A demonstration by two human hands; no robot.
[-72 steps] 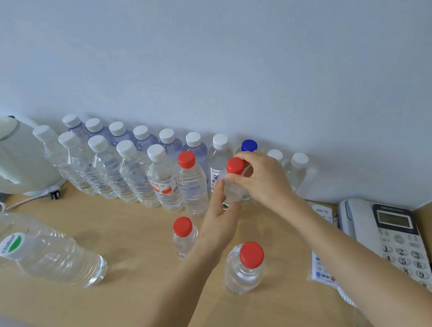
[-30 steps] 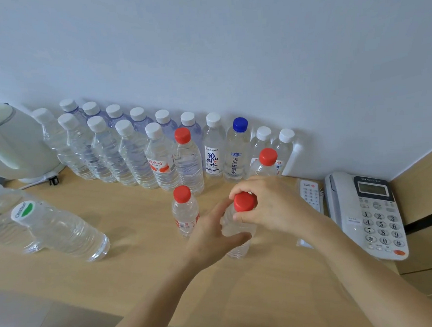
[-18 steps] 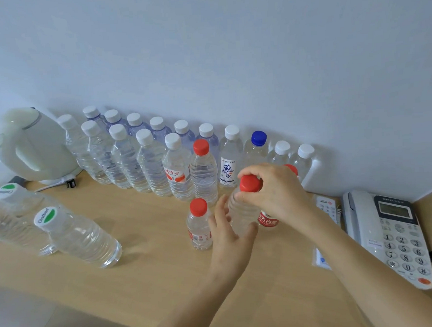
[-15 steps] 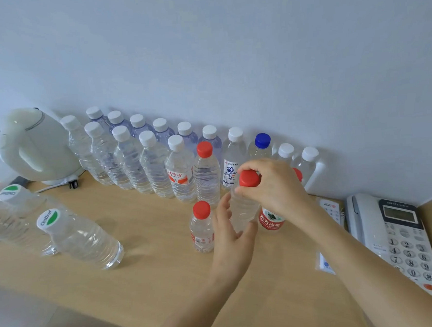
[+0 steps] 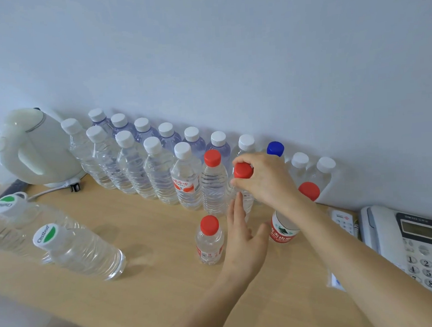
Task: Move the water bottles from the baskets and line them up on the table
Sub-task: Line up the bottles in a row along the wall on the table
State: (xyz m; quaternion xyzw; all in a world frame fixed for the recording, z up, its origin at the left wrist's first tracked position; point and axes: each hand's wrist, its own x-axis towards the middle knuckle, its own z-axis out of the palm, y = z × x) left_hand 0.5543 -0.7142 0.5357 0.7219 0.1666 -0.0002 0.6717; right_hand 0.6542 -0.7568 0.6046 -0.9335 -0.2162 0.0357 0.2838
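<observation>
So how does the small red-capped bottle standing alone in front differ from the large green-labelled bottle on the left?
The small red-capped bottle is short, while the large green-labelled bottle is much bigger and wider. The small one has a plain red cap; the large one has a white cap with a green mark. The small one has a red label; the large one's body looks bare. Both are clear, capped and on the table.

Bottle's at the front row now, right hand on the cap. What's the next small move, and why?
Probably let go: the red-capped bottle looks upright beside the row's last bottle, right hand pinching its cap, left hand open against it. Then take the small bottle standing alone in front.
</observation>
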